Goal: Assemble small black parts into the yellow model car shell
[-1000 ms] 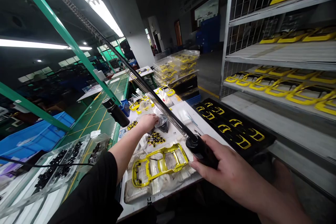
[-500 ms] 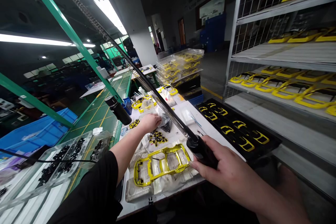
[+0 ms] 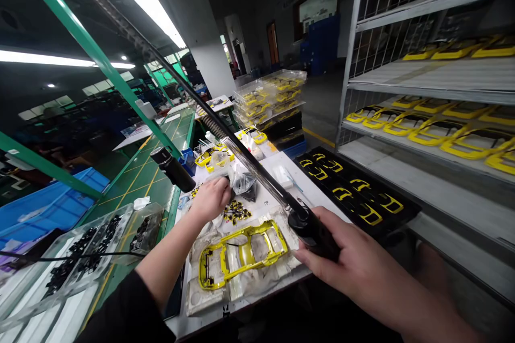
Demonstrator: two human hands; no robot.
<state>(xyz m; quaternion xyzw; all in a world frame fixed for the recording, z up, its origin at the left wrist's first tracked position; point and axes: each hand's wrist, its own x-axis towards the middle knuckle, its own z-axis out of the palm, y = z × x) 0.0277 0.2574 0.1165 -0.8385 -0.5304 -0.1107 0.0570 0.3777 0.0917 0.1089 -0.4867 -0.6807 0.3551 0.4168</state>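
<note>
Right hand [image 3: 350, 260] gripping black tool handle [image 3: 316, 236] | left hand [image 3: 211, 199] curled, grip unclear | yellow model-car shell [image 3: 243, 253]

Right-hand grip [image 3: 346, 257] clamped round a black tool handle [image 3: 309, 233] at lower right, a spring-wrapped rod [image 3: 237, 153] running from it toward the upper left! Left-hand grip [image 3: 211, 199] working just beside a clear plastic bag [image 3: 242, 181], right above small black-and-yellow parts [image 3: 236, 212]. And below those, a yellow car body shell [image 3: 241, 254] lying in a moulded tray [image 3: 199, 297] on the white tabletop [image 3: 317, 198]!
</note>
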